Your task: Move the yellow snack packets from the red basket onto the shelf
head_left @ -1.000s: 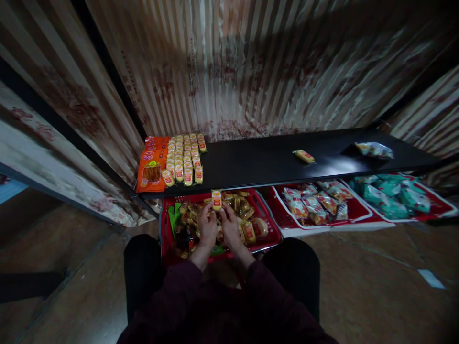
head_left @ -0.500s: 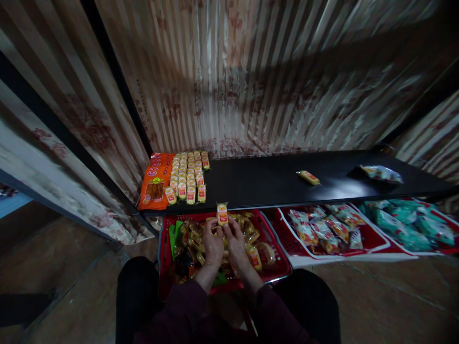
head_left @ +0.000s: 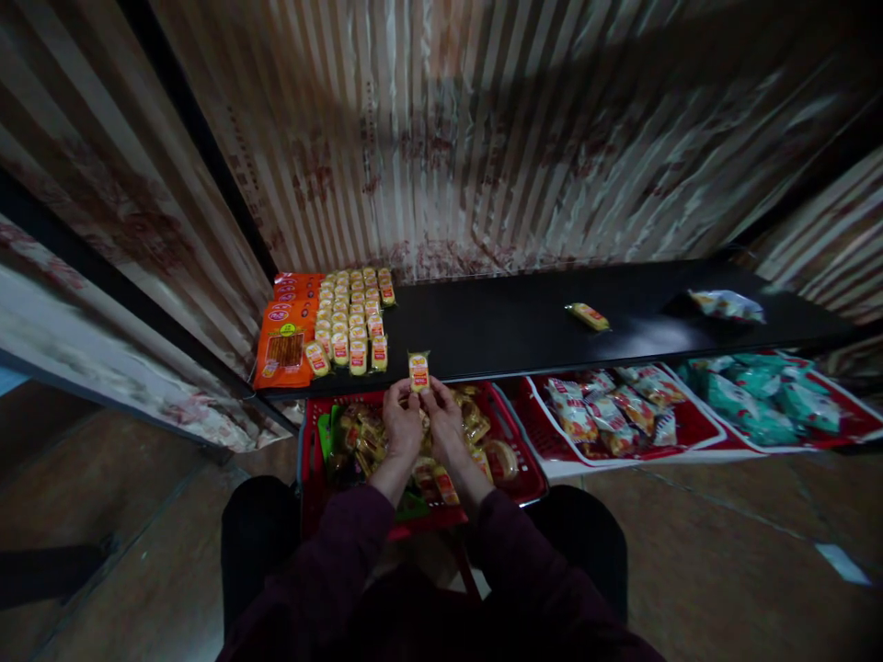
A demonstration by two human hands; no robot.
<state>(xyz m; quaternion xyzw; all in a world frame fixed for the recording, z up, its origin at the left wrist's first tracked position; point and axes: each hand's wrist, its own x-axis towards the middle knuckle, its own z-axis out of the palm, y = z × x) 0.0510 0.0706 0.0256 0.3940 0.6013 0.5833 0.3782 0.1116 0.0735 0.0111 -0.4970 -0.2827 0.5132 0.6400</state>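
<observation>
My left hand and my right hand together pinch one small yellow snack packet by its lower end. The packet stands upright at the front edge of the black shelf. Below my hands is a red basket full of the same packets. Rows of several such packets lie on the shelf's left end, just left of the held one, beside flat orange packs.
A single yellow packet and a pale wrapped bag lie further right on the shelf. Under the shelf sit a red tray of red-white snacks and one of teal packs. Corrugated wall behind; my knees flank the basket.
Both hands have lifted the packet from above the basket up to the shelf's front edge. The view has shifted a little.
</observation>
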